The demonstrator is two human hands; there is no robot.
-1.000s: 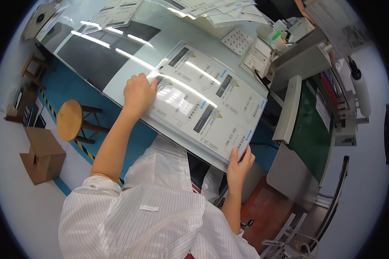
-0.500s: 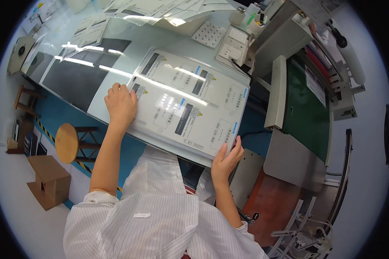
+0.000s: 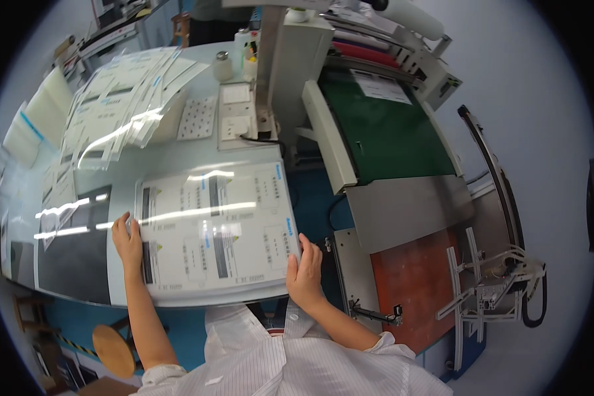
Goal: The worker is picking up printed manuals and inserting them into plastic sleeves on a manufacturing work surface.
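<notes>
A thick stack of printed sheets [image 3: 191, 247], glossy and clear-topped with black blocks, blue marks and small yellow triangles, lies on the glass-topped table in front of me. My left hand [image 3: 128, 245] is at its left edge, the thumb against the side and the fingers bent beside it. At the near right corner, my right hand [image 3: 305, 274] grips the stack's edge, thumb toward the top and fingers along the side. The stack lies flat between both hands. The undersides of the fingers are hidden.
Loose printed sheets [image 3: 112, 99] are heaped at the far left, near a dark mat [image 3: 79, 257]. A dotted card [image 3: 197, 117] and a power socket panel [image 3: 237, 129] lie beyond the stack. Right of the table stands a machine with a green belt [image 3: 383, 138] and metal plate [image 3: 409, 211]. A round stool [image 3: 114, 350] stands below.
The view has swung right, so the stack now appears straighter and lower left. Both hands stay at its sides; the left hand now sits lower along the left edge.
</notes>
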